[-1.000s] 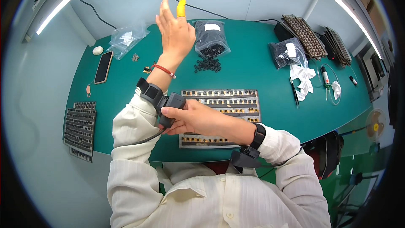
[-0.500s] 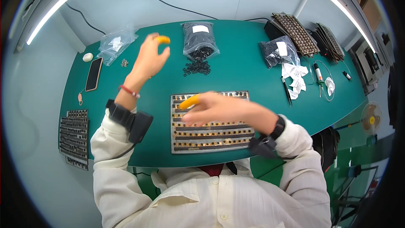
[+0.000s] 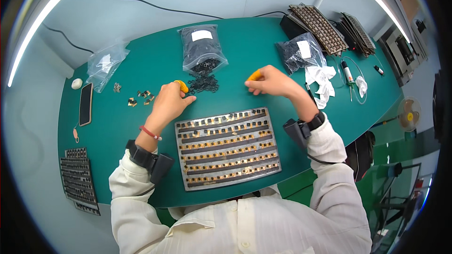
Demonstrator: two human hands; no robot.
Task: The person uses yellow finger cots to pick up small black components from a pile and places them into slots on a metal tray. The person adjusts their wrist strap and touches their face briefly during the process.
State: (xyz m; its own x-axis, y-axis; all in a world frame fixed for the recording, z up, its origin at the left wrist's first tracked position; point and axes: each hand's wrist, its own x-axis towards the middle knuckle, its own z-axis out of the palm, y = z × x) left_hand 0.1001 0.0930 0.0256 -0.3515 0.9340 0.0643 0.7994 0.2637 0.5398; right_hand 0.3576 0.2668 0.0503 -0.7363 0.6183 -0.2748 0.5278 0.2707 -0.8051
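Observation:
My left hand (image 3: 170,102) is over the table at the left edge of a loose pile of small black plastic pieces (image 3: 205,83). Its thumb and its yellow-covered finger stand apart, and I see nothing between them. My right hand (image 3: 274,83) is off to the right of that pile, fingers curled together, one in a yellow finger cover; whatever they might hold is too small to make out. Below both hands lies a grey metal tray (image 3: 229,146) with rows of small black and gold-coloured parts.
A clear bag of black pieces (image 3: 200,47) opens toward the pile. Gold-coloured bits (image 3: 141,98) lie left, near a phone (image 3: 86,104). Further trays (image 3: 77,178) are stacked at the left edge. White tissues (image 3: 321,82), a dispensing syringe (image 3: 347,73) and another bag (image 3: 301,52) sit right.
My left hand has come nearer and down beside the black pile. My right hand has moved from over the tray to the far right of it. The view has shifted.

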